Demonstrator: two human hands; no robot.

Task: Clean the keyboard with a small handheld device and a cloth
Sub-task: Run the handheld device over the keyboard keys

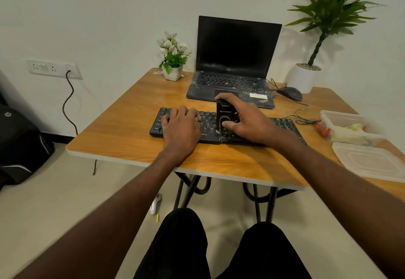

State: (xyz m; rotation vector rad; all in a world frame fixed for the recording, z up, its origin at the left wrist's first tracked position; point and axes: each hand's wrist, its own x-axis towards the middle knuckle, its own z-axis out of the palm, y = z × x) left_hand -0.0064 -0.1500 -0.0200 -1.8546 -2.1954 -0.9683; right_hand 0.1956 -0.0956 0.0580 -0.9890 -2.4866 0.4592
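A black keyboard (208, 123) lies across the middle of the wooden table (122, 138). My left hand (180, 126) rests flat on the keyboard's left half, fingers spread over the keys. My right hand (243, 121) grips a small black handheld device (224, 115), held upright with its lower end on the keys near the keyboard's middle. My thumb lies on the device's front. No cloth is in view.
An open laptop (234, 59) stands behind the keyboard, with a wired mouse (289, 93) to its right. A small flower pot (173, 59) and a tall potted plant (306, 75) stand at the back. A clear plastic container (350, 127) and its lid (370, 160) sit at the right edge.
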